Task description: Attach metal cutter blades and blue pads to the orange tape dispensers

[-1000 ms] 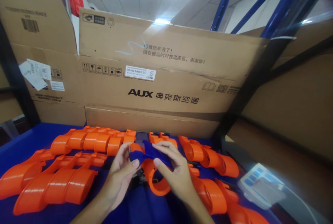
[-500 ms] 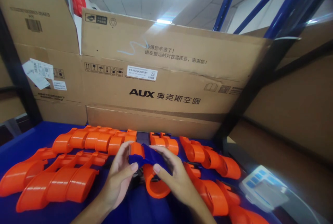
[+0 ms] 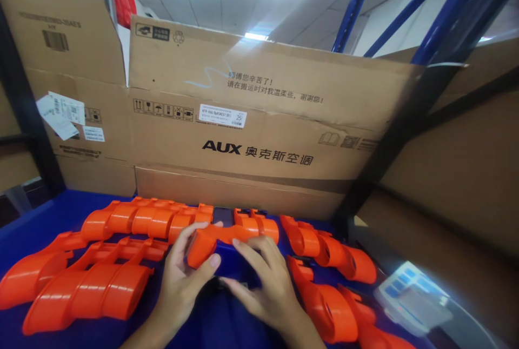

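Between my hands is an orange plastic part [image 3: 205, 246] with a curved end at the left and an arm stretching right. My left hand [image 3: 184, 270] is wrapped round its curved end, thumb in front. My right hand [image 3: 267, 276] has its index finger on the part's right portion, while the thumb is spread away below. Dark blue material [image 3: 233, 260] shows just under the orange part; whether it belongs to the part or the surface behind, I cannot tell. A small dark object, partly hidden, lies below between my hands.
Rows of orange curved parts [image 3: 89, 289] lie on the blue surface [image 3: 24, 211] at both sides. A dark rectangular device [image 3: 223, 216] is behind my hands. Cardboard [image 3: 259, 138] stands at the back. A clear case [image 3: 413, 297] sits at the right, by a dark post [image 3: 377, 160].
The orange part has turned, so more of its orange side faces up and less blue shows. My right thumb has moved down and left, away from it. The ring-shaped orange end below is out of sight.
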The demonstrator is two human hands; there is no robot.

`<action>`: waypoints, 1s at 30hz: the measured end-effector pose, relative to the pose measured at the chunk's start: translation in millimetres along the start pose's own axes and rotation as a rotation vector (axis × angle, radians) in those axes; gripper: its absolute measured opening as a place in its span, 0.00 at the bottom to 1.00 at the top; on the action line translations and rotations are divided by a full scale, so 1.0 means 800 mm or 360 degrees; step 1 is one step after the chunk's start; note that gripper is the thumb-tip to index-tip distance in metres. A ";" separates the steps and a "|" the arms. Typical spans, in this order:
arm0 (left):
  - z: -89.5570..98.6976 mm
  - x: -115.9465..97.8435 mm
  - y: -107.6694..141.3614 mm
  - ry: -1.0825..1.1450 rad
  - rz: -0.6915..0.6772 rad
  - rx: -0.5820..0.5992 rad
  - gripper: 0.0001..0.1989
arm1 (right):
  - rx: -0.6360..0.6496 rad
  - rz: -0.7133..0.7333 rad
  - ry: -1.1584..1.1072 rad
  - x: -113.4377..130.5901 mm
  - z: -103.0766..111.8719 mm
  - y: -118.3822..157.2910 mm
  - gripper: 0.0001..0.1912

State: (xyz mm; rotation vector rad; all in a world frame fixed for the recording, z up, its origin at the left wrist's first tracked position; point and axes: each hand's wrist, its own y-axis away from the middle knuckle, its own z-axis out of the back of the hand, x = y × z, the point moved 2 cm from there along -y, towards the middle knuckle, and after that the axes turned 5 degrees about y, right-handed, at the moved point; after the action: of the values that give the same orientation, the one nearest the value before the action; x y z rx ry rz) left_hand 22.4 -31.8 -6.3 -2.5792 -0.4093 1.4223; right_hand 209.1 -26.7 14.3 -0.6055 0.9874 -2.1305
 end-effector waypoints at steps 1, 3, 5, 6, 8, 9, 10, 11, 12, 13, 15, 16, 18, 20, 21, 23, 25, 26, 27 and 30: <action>0.001 -0.001 0.001 -0.0047 -0.0045 0.0003 0.26 | -0.0013 0.0029 0.0011 0.000 0.000 0.000 0.37; 0.004 0.000 0.001 -0.0096 -0.0108 -0.0026 0.26 | -0.0033 0.0060 0.0026 0.001 0.000 0.001 0.38; 0.008 0.004 0.000 -0.0122 -0.0140 -0.0080 0.26 | -0.0050 0.0087 0.0042 0.002 -0.001 0.001 0.39; 0.009 0.006 0.000 -0.0129 -0.0142 -0.0097 0.26 | -0.0055 0.0104 0.0050 0.002 -0.001 0.001 0.40; 0.010 0.008 -0.001 -0.0135 -0.0130 -0.0110 0.26 | -0.0073 0.0142 0.0063 0.002 -0.002 0.001 0.42; 0.011 0.008 -0.001 -0.0137 -0.0134 -0.0117 0.26 | -0.0083 0.0154 0.0070 0.002 -0.002 0.002 0.42; 0.011 0.008 -0.001 -0.0140 -0.0137 -0.0118 0.26 | -0.0088 0.0162 0.0078 0.002 -0.002 0.002 0.43; 0.011 0.008 -0.001 -0.0142 -0.0144 -0.0116 0.26 | -0.0096 0.0168 0.0086 0.002 -0.002 0.002 0.43; 0.011 0.007 -0.001 -0.0144 -0.0151 -0.0111 0.26 | -0.0102 0.0171 0.0094 0.002 -0.002 0.003 0.42; 0.011 0.008 0.000 -0.0146 -0.0158 -0.0102 0.26 | -0.0109 0.0173 0.0100 0.002 -0.002 0.003 0.41; 0.013 0.010 0.000 -0.0146 -0.0171 -0.0073 0.26 | -0.0138 0.0183 0.0105 0.004 -0.001 0.002 0.39; 0.014 0.011 0.000 -0.0149 -0.0184 -0.0058 0.26 | -0.0159 0.0191 0.0104 0.005 -0.001 0.002 0.38; 0.016 0.013 0.000 -0.0171 -0.0213 -0.0034 0.26 | -0.0201 0.0205 0.0099 0.007 0.000 0.001 0.36; 0.018 0.015 0.000 -0.0187 -0.0242 -0.0035 0.26 | -0.0219 0.0218 0.0093 0.008 0.000 0.001 0.35; 0.019 0.015 0.000 -0.0190 -0.0253 -0.0043 0.26 | -0.0216 0.0220 0.0091 0.008 0.000 0.001 0.35; 0.019 0.014 0.000 -0.0184 -0.0265 -0.0056 0.26 | -0.0213 0.0232 0.0086 0.009 -0.001 0.001 0.35; 0.017 0.012 0.000 -0.0174 -0.0271 -0.0047 0.26 | -0.0203 0.0240 0.0088 0.008 -0.002 0.002 0.36; 0.016 0.011 0.001 -0.0170 -0.0272 -0.0039 0.25 | -0.0203 0.0243 0.0091 0.007 -0.002 0.002 0.36; 0.015 0.010 0.001 -0.0163 -0.0270 -0.0033 0.25 | -0.0201 0.0247 0.0092 0.006 -0.003 0.002 0.37; 0.015 0.011 0.001 -0.0106 -0.0220 -0.0034 0.26 | -0.0203 0.0246 0.0101 0.005 -0.004 0.001 0.38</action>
State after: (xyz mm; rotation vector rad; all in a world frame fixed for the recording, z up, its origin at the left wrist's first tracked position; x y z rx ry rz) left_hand 17.3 -29.5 -20.1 -2.4712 -0.6033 1.4660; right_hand 205.1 -28.5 11.9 -0.5079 1.1740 -1.9724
